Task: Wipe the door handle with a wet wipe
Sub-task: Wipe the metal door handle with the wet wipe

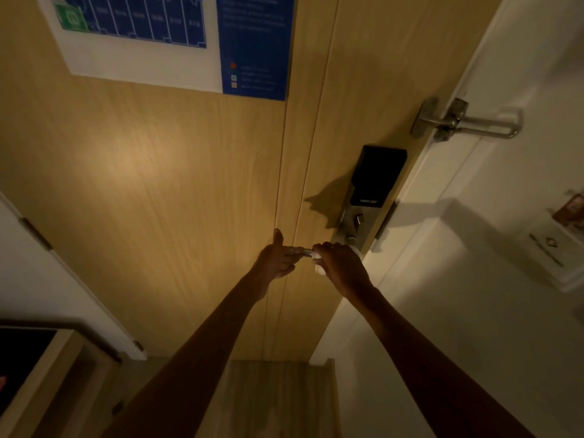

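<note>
We are mid-wipe: our right hand is closed around the wipe on the door handle (below the lock); our left hand pinches the handle's tip, thumb raised. Next, slide the wipe leftward.

wooden door | white wall right | wood floor | dim warm light

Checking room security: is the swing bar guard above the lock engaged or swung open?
Engaged, it seems: the swing bar guard spans from the door across to the white frame.
</note>
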